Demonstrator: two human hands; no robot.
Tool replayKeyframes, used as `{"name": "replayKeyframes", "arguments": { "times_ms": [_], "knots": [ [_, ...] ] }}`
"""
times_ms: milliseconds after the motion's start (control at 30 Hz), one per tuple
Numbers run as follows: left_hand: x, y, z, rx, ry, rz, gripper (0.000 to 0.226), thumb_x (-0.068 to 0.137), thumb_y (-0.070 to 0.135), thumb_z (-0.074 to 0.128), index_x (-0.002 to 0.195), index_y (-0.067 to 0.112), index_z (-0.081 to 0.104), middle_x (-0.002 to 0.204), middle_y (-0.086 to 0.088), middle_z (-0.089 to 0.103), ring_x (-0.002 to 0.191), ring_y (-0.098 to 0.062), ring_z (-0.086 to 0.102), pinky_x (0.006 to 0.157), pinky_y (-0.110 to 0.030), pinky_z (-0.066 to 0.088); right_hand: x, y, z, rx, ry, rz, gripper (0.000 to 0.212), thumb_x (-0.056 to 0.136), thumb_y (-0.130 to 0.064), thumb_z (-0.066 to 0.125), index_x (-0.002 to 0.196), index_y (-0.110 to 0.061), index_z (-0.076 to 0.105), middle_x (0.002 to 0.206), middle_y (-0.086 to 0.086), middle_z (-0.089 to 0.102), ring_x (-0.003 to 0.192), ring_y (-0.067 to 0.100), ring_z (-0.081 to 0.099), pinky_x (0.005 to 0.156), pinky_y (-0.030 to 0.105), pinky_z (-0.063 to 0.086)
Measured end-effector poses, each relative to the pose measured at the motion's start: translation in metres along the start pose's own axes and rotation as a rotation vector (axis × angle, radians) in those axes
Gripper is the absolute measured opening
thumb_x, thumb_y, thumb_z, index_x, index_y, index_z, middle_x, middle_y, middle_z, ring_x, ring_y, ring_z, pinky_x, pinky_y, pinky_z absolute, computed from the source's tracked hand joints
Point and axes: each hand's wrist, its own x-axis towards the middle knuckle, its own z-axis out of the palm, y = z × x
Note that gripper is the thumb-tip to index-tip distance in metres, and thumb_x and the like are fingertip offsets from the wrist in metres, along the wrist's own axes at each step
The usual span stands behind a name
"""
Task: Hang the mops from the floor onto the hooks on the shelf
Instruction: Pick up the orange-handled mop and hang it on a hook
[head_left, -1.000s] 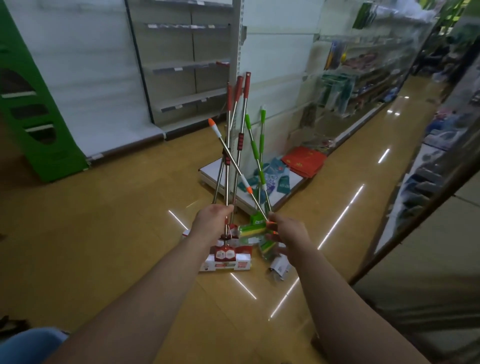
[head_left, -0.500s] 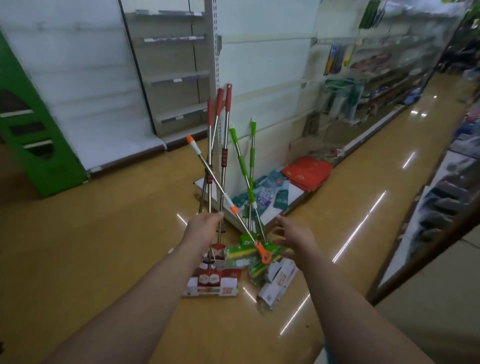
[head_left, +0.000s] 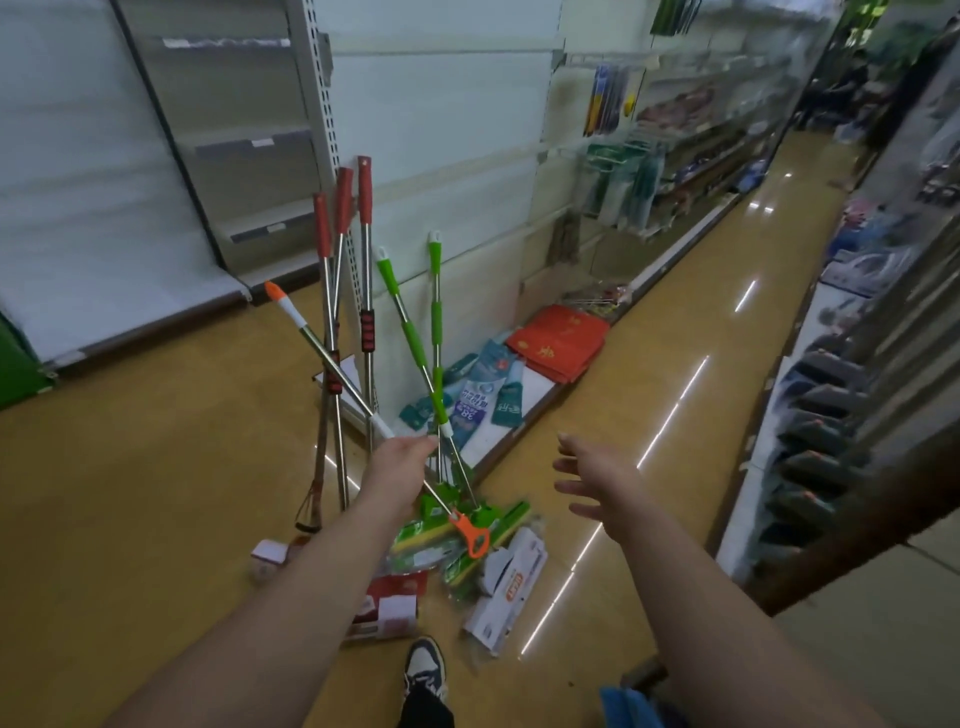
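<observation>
Several mops lean bunched against the white shelf end panel: three with red handles, two with green handles, and one steel mop with an orange tip lying slanted across them. My left hand grips the slanted mop's shaft where it crosses the green ones; its orange hanging loop sticks out below the hand. My right hand hovers to the right with spread fingers, holding nothing. Packaged mop heads rest on the floor.
Hooks with hanging goods line the shelf to the right. Blue packets and red bags lie on the base shelf. A long aisle runs ahead on the right. My shoe stands just behind the mop heads.
My right hand let go of the orange mop's lower end, opened and drew off to the right. The left hand stayed on the shafts. The view shifted nearer and rightward.
</observation>
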Motion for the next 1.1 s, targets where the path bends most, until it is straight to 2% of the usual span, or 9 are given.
{"name": "replayKeyframes", "arguments": {
  "times_ms": [167,300,500,567,667,800,867,967,1100],
  "knots": [
    [0.078,0.025,0.001,0.001,-0.002,-0.028,0.026,0.102,0.030,0.057,0.112,0.008,0.067,0.104,-0.013,0.061,0.101,-0.028,0.059,0.083,-0.037,0.042,0.069,-0.042,0.033,-0.028,-0.001,0.014,0.039,0.095,-0.045,0.066,0.122,-0.016,0.069,0.110,0.001,0.074,0.098,0.023,0.071,0.074,0.038,0.051],
    [0.152,0.043,-0.008,-0.036,0.015,-0.069,0.020,0.100,0.032,0.061,0.099,0.013,0.066,0.112,-0.014,0.066,0.111,-0.031,0.062,0.095,-0.042,0.046,0.123,-0.083,0.078,-0.073,-0.020,0.019,0.039,0.095,-0.046,0.066,0.121,-0.016,0.069,0.106,-0.001,0.074,0.094,0.021,0.071,0.072,0.036,0.050],
    [0.235,0.063,-0.021,-0.060,0.054,-0.112,0.024,0.097,0.038,0.064,0.078,0.024,0.060,0.100,-0.004,0.064,0.103,-0.028,0.060,0.101,-0.048,0.050,0.178,-0.145,0.142,-0.168,-0.062,0.002,0.037,0.096,-0.043,0.065,0.122,-0.016,0.067,0.104,-0.001,0.074,0.087,0.019,0.070,0.072,0.035,0.050],
    [0.257,0.068,-0.027,-0.090,0.066,-0.121,0.022,0.096,0.038,0.064,0.079,0.025,0.061,0.094,0.000,0.064,0.096,-0.026,0.061,0.098,-0.046,0.052,0.192,-0.165,0.162,-0.206,-0.083,-0.025,0.037,0.098,-0.041,0.065,0.122,-0.014,0.067,0.108,0.003,0.074,0.085,0.019,0.069,0.066,0.032,0.048],
    [0.281,0.071,-0.040,-0.155,0.094,-0.129,0.018,0.096,0.034,0.065,0.085,0.020,0.065,0.103,-0.013,0.068,0.084,-0.021,0.059,0.087,-0.040,0.051,0.212,-0.190,0.190,-0.250,-0.110,-0.045,0.030,0.098,-0.036,0.065,0.116,-0.012,0.069,0.114,0.008,0.075,0.091,0.024,0.072,0.070,0.033,0.050],
    [0.306,0.073,-0.061,-0.196,0.152,-0.150,0.032,0.096,0.033,0.064,0.112,0.006,0.070,0.118,-0.029,0.066,0.104,-0.042,0.064,0.093,-0.050,0.053,0.236,-0.214,0.224,-0.301,-0.178,-0.068,0.028,0.099,-0.035,0.065,0.108,-0.009,0.070,0.113,0.011,0.073,0.098,0.029,0.071,0.083,0.041,0.057],
    [0.321,0.073,-0.071,-0.221,0.197,-0.149,0.028,0.096,0.033,0.065,0.109,0.009,0.070,0.112,-0.020,0.070,0.104,-0.035,0.066,0.090,-0.042,0.052,0.247,-0.224,0.243,-0.321,-0.205,-0.088,0.030,0.100,-0.036,0.064,0.109,-0.008,0.070,0.109,0.011,0.072,0.092,0.028,0.067,0.079,0.038,0.054],
    [0.341,0.070,-0.077,-0.245,0.255,-0.158,0.017,0.097,0.036,0.062,0.088,0.022,0.066,0.090,0.000,0.065,0.081,-0.016,0.060,0.075,-0.035,0.048,0.262,-0.236,0.265,-0.345,-0.228,-0.110,0.035,0.100,-0.035,0.064,0.114,-0.004,0.071,0.102,0.010,0.070,0.086,0.026,0.065,0.078,0.039,0.053],
    [0.368,0.069,-0.066,-0.290,0.352,-0.182,0.020,0.097,0.035,0.063,0.105,0.017,0.065,0.089,-0.001,0.061,0.081,-0.019,0.057,0.074,-0.033,0.044,0.290,-0.251,0.277,-0.378,-0.293,-0.126,0.032,0.100,-0.034,0.063,0.111,-0.006,0.070,0.101,0.009,0.070,0.084,0.025,0.063,0.076,0.037,0.048]
  ]
}}
